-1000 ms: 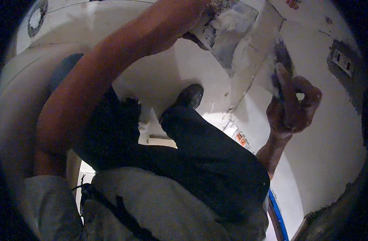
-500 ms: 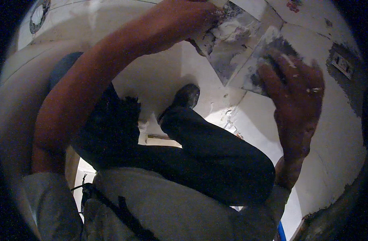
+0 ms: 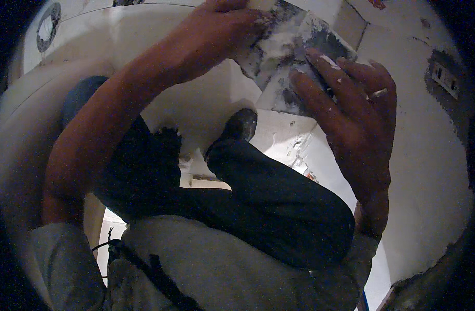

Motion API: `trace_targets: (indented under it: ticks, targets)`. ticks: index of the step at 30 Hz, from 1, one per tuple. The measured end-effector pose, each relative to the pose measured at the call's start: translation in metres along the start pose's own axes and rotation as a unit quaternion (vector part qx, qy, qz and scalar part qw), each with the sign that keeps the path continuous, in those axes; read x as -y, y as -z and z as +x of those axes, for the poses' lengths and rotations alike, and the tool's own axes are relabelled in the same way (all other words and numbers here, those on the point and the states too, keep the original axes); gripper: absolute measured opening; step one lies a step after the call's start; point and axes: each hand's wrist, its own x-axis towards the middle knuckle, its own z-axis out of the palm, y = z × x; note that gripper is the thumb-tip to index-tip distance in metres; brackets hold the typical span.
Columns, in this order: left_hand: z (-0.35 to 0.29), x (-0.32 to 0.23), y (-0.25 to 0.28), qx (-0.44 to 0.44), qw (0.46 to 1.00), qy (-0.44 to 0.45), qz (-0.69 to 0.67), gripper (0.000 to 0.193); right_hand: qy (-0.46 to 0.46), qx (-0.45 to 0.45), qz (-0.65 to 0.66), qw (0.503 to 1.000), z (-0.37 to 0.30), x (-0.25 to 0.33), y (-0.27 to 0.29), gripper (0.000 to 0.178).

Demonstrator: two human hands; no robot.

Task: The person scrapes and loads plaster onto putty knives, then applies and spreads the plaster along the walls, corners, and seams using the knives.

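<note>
At the top centre my left hand (image 3: pixel 235 28) is closed at the edge of a flat metal filling knife (image 3: pixel 252 61). Pale, wet-looking filler (image 3: pixel 280 45) lies in a lump on that blade. My right hand (image 3: pixel 359 103) grips a second wide filling knife (image 3: pixel 288 97), with fingers laid along its smeared grey face. This second blade overlaps the first at the filler. White smears mark the right fingers. The handles of both tools are hidden by the hands or out of sight.
A pale wall with a rectangular socket box (image 3: pixel 445 80) in a grey patch stands at the right. At the upper left is a round opening (image 3: pixel 48 27) with a rough dark rim. My bent leg (image 3: pixel 279 202) and dark shoe (image 3: pixel 241 124) are below the hands.
My right hand has moved left and slightly up, bringing its blade over the left one. My left hand and its blade have shifted slightly left.
</note>
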Motion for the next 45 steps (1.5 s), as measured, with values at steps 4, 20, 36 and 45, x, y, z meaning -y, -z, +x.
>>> trace_targets:
  ticks: [4,20,36,45]
  targets:
    - [-0.018,0.019,0.017,-0.048,0.997,-0.017,0.065,0.048,-0.018,0.036,-0.014,0.999,-0.009,-0.005,-0.004,0.033]
    - [-0.001,0.094,0.014,-0.145,0.934,0.108,-0.309,0.051,-0.326,-0.454,0.814,0.16,-0.095,-0.172,-0.304,0.031]
    - [0.0,0.106,-0.011,-0.116,0.987,0.054,-0.097,0.056,-0.258,-0.456,0.845,-0.11,-0.105,-0.342,-0.335,0.041]
    - [0.011,0.073,-0.013,-0.099,0.988,0.089,-0.08,0.065,-0.232,-0.44,0.816,-0.294,-0.149,-0.372,-0.292,0.031]
